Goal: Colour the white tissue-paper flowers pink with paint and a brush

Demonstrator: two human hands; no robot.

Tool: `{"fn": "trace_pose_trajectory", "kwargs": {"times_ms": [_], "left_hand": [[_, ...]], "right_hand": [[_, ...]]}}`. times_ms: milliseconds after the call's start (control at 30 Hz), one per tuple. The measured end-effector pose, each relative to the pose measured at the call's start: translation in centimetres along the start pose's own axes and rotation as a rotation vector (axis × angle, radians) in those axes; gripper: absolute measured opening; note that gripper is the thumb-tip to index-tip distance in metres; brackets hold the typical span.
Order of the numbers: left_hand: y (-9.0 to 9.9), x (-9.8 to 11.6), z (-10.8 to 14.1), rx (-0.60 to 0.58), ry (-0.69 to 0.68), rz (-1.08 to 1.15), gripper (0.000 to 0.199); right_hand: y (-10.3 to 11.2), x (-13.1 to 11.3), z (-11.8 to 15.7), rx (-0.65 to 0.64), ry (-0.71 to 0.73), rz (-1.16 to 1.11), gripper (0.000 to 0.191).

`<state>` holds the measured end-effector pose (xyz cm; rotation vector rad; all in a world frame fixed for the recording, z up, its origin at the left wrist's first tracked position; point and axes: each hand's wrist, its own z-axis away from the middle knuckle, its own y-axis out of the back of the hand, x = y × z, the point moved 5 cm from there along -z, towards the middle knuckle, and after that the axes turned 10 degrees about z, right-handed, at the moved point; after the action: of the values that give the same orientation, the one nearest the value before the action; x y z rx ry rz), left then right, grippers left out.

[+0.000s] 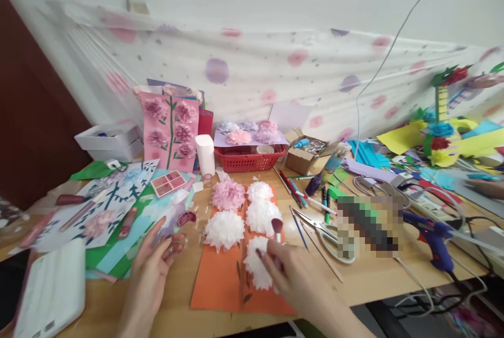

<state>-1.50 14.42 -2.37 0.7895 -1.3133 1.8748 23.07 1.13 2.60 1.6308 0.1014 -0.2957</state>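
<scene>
My right hand (285, 270) grips a makeup brush (276, 226), its dark pink bristles pointing up and away. It is over the lower right white paper flower (258, 264) on an orange sheet (216, 280). Between the fingers of my left hand (153, 262) is a small clear container (179, 243); a dark red patch (186, 218) shows just beyond the fingertips, and I cannot tell whether it is part of the container. Higher on the sheet stand a pink paper flower (228, 194) and several white ones, such as the left white flower (224, 230).
Scissors (326, 235), pencils and a blue glue gun (433, 238) lie to the right among cables. Behind are a red basket (250, 159) and a cardboard box (303, 157). A color palette (169, 183) and a white device (53, 291) lie left. Another person's hand (486, 188) shows far right.
</scene>
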Motion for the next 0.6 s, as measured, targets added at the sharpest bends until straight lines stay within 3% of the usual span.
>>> {"fn": "trace_pose_trajectory", "kwargs": {"times_ms": [100, 167, 267, 367, 500, 567, 600], "left_hand": [[-0.3, -0.9, -0.7, -0.002, 0.058, -0.024, 0.096], [-0.5, -1.3, -1.2, -0.015, 0.073, -0.045, 0.096], [-0.9, -1.2, -1.5, -0.038, 0.047, -0.098, 0.096], [-0.8, -1.0, -1.4, 0.032, 0.010, -0.144, 0.096], [-0.4, -1.0, -1.3, 0.133, 0.011, -0.151, 0.085], [-0.3, -1.2, -1.7, 0.136, 0.010, -0.143, 0.079], [-0.2, -1.2, -1.9, 0.134, 0.011, -0.141, 0.077]], "right_hand": [[0.4, 4.9, -0.2, 0.002, -0.151, 0.243, 0.031], [0.0, 6.9, -0.4, -0.045, -0.206, 0.314, 0.031], [-0.3, 8.0, -0.7, -0.088, -0.211, 0.308, 0.029], [0.7, 8.3, -0.9, -0.110, -0.216, 0.251, 0.030], [1.9, 8.0, -1.4, 0.113, -0.248, -0.113, 0.034], [-0.1, 7.3, -0.6, 0.189, -0.239, -0.440, 0.038], [-2.0, 6.6, 0.3, 0.151, -0.181, -0.595, 0.041]]}}
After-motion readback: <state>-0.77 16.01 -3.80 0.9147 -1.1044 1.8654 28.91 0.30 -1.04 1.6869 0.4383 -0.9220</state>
